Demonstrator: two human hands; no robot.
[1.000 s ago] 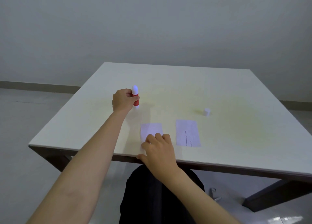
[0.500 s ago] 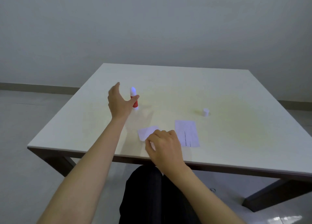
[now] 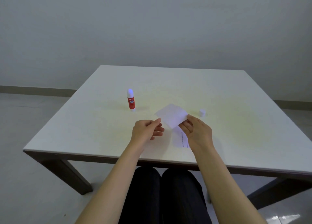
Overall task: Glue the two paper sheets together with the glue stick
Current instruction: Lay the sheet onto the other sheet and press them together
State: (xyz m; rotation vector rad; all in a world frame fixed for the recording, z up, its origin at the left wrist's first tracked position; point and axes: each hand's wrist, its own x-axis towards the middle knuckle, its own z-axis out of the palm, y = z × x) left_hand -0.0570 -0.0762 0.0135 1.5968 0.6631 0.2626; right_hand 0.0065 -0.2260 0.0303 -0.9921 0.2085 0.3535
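A small white paper sheet point(image 3: 171, 115) is held up above the table, tilted. My right hand point(image 3: 196, 131) pinches its right corner. My left hand point(image 3: 147, 131) pinches its left corner between thumb and fingers. Below it, a second white sheet with printed lines point(image 3: 181, 138) lies flat on the table, partly hidden by my right hand. The red glue stick point(image 3: 130, 100) stands upright and uncapped to the left, apart from both hands. Its white cap point(image 3: 202, 112) sits on the table to the right.
The white table point(image 3: 84, 131) has its front edge close to my lap. My dark-trousered legs show under the table edge. A grey wall stands behind the table, with pale floor on both sides.
My left hand let go of the glue stick, left it standing and came back to the paper. My right hand lifted the small sheet off the table and carried it right, over the printed sheet.
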